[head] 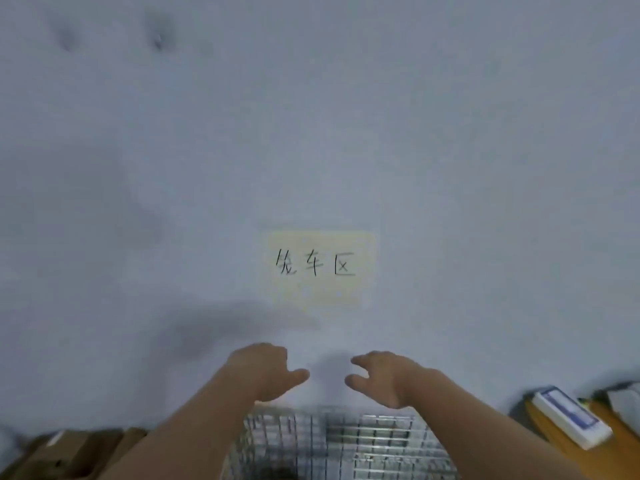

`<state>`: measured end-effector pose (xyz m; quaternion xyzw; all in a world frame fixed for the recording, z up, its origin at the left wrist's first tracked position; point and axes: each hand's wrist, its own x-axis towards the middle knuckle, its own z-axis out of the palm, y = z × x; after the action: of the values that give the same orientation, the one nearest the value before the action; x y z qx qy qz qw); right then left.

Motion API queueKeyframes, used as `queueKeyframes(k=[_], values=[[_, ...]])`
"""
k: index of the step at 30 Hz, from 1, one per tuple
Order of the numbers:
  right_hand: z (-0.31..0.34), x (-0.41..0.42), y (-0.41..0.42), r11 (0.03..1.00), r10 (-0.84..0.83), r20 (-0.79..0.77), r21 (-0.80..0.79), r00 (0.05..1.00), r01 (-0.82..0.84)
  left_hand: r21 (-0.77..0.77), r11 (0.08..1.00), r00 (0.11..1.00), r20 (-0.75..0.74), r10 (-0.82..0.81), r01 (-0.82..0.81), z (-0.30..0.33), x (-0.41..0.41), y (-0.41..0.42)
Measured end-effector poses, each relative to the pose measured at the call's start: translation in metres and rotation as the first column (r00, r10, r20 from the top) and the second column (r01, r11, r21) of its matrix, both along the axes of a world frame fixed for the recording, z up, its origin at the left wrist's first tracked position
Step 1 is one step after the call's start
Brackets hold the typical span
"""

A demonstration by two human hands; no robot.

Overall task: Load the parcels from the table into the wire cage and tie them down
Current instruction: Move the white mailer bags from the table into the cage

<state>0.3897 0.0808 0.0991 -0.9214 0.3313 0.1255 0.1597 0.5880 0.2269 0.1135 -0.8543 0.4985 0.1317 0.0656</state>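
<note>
The wire cage (346,441) shows at the bottom centre, its metal mesh seen from above. My left hand (265,370) and my right hand (382,377) reach forward above the cage's far edge, both with fingers apart and nothing held. Brown cardboard parcels (65,452) lie at the bottom left. A white parcel with a blue label (568,415) lies on a yellow-orange surface at the bottom right. The cage's inside is mostly hidden by my forearms.
A pale wall fills most of the view. A yellowish paper note (320,268) with handwritten characters is stuck on it just above my hands. A yellow-orange surface (620,434) sits at the bottom right.
</note>
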Motion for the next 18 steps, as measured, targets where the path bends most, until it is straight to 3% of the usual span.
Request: queueKeyframes(k=[4, 8, 18], values=[[0.135, -0.051, 0.004, 0.987, -0.069, 0.129, -0.136, 0.989, 0.087, -0.171, 0.984, 0.994, 0.101, -0.029, 0.046, 0.140, -0.039, 0.005], [0.216, -0.093, 0.013, 0.957, -0.118, 0.242, -0.233, 0.963, 0.175, -0.300, 0.948, 0.989, 0.128, -0.069, 0.105, 0.223, -0.080, 0.004], [0.244, -0.184, 0.018, 0.907, -0.247, 0.219, -0.291, 0.944, 0.305, -0.279, 0.925, 0.965, 0.113, -0.235, 0.258, 0.237, -0.161, -0.043]])
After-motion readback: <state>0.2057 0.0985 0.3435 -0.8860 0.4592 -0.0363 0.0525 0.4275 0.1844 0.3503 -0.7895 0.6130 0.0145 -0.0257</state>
